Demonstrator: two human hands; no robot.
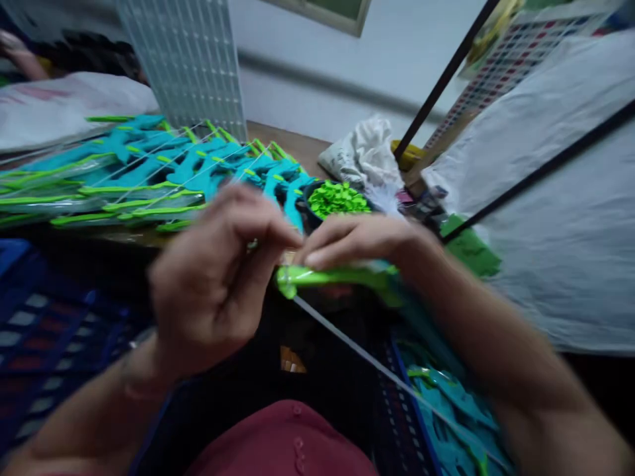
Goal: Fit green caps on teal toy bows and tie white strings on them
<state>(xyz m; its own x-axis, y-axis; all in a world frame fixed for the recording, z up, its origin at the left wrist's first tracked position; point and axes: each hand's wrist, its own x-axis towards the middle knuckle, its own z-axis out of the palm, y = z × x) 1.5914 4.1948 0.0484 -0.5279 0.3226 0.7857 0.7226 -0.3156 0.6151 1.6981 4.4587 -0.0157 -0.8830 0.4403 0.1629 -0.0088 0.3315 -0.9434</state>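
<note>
The green bar [332, 276] is sitting mid-frame, probably feeling light, stiff and slick, best gripped behind its tip; the right hand [364, 239] is clasping it there, while the left hand [215, 268] is pinching its fingers together beside the tip, any contents too blurred to tell.

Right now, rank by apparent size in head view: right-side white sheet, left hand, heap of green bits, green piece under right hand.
White sheet
Left hand
Heap of green bits and green piece: too alike to rank

The left hand [211, 274] curls, fingertips close to those of the flatter right hand [364, 238].
</note>
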